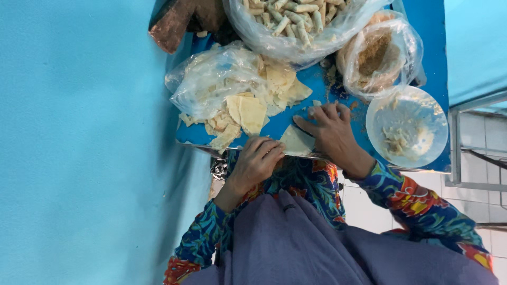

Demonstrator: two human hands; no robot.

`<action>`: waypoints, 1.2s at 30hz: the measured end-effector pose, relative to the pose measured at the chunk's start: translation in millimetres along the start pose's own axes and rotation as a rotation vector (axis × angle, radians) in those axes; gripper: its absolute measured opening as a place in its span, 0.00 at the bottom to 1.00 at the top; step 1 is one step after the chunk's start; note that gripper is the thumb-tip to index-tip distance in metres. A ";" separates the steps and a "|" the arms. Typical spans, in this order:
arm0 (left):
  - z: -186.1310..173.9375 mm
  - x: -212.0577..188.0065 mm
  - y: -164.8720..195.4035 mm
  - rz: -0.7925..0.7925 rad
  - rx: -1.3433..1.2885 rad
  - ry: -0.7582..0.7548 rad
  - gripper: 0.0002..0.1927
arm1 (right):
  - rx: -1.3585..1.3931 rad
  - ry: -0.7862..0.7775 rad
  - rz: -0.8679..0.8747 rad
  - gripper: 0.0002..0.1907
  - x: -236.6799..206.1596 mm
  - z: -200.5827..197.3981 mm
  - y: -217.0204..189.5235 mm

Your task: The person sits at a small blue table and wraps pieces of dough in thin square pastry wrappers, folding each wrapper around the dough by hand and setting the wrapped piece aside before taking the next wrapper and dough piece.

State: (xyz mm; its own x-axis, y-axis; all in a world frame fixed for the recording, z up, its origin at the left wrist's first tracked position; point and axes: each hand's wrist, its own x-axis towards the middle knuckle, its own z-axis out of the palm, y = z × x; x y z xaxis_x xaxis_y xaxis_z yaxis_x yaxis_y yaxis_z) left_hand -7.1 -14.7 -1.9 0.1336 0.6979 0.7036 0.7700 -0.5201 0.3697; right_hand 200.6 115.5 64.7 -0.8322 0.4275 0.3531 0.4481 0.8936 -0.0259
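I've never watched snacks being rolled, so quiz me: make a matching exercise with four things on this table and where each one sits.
Things:
1. wrapper sheet
2. finished rolls
3. round plate
4. brown crumbly filling

Places:
A. piled in the big clear bag at the table's far edge
B. flat under both hands at the near edge
C. in the small clear bag beside the plate
D. at the table's right end in the picture, smeared with scraps

Pairs: 1-B, 2-A, 3-D, 4-C

Person wears long-sleeved top w/ dark-blue ground & red, orange, teal floral print; plain grey-purple cloth over chest/lap; hands bare.
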 end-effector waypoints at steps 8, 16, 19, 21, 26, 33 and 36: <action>-1.1 -1.6 -1.0 0.008 0.002 -0.007 0.12 | -0.200 -0.097 -0.139 0.26 -12.7 -5.6 -6.2; 3.2 -5.4 -6.0 0.003 -0.032 -0.005 0.11 | 0.088 0.157 0.295 0.16 33.7 -58.4 96.3; 2.2 -3.7 -6.3 0.006 -0.039 0.000 0.10 | 0.117 0.162 0.374 0.08 64.3 -53.1 112.3; 1.4 -2.9 -5.3 -0.005 -0.040 0.010 0.10 | 0.039 0.166 0.377 0.12 75.1 -45.6 112.3; -0.3 -0.7 -4.5 -0.022 -0.071 0.006 0.10 | -0.021 0.164 0.385 0.13 85.0 -34.2 110.5; -3.7 2.3 8.0 -0.272 -0.128 0.037 0.14 | 0.183 0.215 0.304 0.10 73.6 -52.3 108.0; -1.3 5.9 20.0 -0.346 -0.084 0.046 0.14 | 0.363 0.076 0.326 0.06 52.7 -54.9 69.7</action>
State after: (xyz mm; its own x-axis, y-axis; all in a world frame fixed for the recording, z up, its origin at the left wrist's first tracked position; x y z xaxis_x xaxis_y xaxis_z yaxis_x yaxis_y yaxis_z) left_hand 8.3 -21.7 10.5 -0.1558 0.8178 0.5540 0.7102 -0.2970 0.6382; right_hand 205.9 192.8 132.8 -0.6351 0.6940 0.3391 0.5275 0.7104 -0.4659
